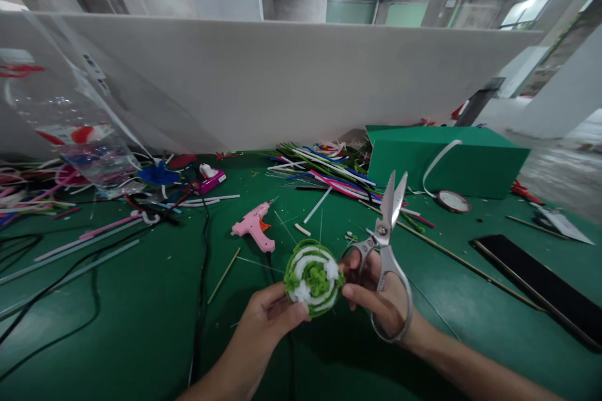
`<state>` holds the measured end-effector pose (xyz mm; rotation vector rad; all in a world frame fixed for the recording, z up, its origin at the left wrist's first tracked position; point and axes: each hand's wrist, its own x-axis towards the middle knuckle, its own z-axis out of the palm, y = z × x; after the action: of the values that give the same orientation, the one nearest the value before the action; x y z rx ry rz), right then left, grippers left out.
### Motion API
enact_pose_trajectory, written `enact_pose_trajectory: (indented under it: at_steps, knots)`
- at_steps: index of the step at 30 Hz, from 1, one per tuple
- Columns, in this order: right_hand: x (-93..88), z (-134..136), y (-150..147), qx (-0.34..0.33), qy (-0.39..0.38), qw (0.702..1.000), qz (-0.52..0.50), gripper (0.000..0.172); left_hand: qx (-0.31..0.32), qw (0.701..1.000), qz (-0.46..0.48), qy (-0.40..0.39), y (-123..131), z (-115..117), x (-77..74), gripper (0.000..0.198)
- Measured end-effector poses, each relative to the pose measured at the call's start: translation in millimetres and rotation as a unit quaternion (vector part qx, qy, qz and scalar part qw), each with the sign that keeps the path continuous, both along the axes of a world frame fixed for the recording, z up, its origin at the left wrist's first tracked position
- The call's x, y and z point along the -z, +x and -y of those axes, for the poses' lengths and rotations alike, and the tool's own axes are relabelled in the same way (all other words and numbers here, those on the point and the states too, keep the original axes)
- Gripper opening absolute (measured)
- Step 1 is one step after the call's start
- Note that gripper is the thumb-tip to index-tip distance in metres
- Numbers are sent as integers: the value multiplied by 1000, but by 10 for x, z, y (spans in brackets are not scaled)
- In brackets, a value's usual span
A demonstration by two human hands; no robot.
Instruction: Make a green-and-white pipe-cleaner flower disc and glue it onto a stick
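Green-and-white pipe-cleaner rosette (313, 277) is pinched over the green table (141, 326): left hand (268, 316) clamps its lower edge, right hand (376, 294) fingers its side while gripping scissors (388, 225), blades pointing up. Trimming appears to be in hand; any cut calls for swinging the blades down.

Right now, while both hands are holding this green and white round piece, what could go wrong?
1. The scissors hang on the right hand, blades slightly open and pointing up, while the same hand pinches the green-and-white pipe-cleaner disc; a slip might cut something.
2. The left hand grips the disc only at its edge, so it could twist loose.
3. The pink glue gun lies just beyond; its tip may be hot.
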<state>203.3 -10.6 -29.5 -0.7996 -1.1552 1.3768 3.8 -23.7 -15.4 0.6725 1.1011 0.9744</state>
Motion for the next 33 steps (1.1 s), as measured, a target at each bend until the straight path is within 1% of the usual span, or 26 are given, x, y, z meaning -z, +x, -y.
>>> enact_pose_trajectory:
  at_steps: [2,4,7,11,15,20,24,26,29,33]
  knots:
    - [-45,-16,37,7,19,1000,-6,23,-11,1000,8,-12,-5,-8,-11,36]
    - [-93,-35,66,18,22,999,-17,20,3,999,36,-23,-7,-24,-13,31]
    - [-138,-56,89,30,-20,999,-33,18,29,995,95,-26,-2,-54,0,22]
    - [-143,-81,93,25,-78,994,-65,18,44,991,129,11,13,-73,6,19]
    - [-131,-96,85,12,-87,992,-94,22,61,990,122,29,36,-63,-1,19]
    - [-96,-44,49,-35,-82,991,-103,27,87,990,103,52,67,-55,-4,21]
    - [-60,-2,-3,-57,-94,988,-104,31,94,991,85,50,74,-55,-13,21]
    - [-43,0,-20,-59,-103,987,-109,31,104,990,73,56,69,-56,-29,21]
    - [-17,-7,-18,-57,-127,982,-126,32,140,986,63,68,56,-54,-63,26]
    - [12,-16,7,-51,-156,973,-160,32,180,978,81,75,33,-44,-99,30]
